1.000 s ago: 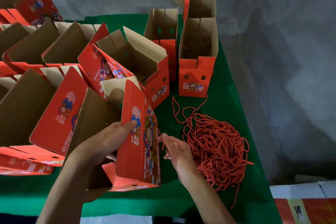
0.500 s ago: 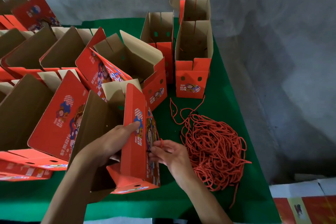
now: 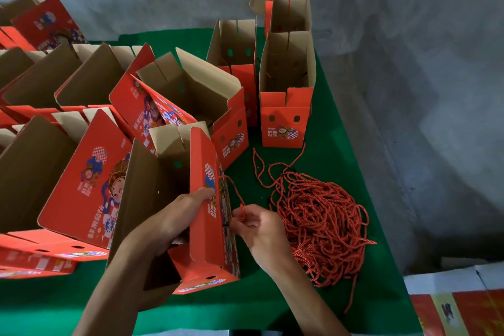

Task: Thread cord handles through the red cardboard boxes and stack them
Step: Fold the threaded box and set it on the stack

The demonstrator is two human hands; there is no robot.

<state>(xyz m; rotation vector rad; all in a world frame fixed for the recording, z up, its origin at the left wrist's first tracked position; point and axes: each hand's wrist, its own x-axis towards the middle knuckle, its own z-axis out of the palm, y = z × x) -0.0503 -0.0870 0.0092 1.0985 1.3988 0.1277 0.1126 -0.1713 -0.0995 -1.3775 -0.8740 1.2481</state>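
Cord [image 3: 236,194] end pinched by right hand [image 3: 259,229]; left hand [image 3: 174,215] grips box [image 3: 207,226] (near one). Frayed tip could miss hole, or far end pull out w/ a tug.

Both forearms bare (no sleeves, nothing worn visible).
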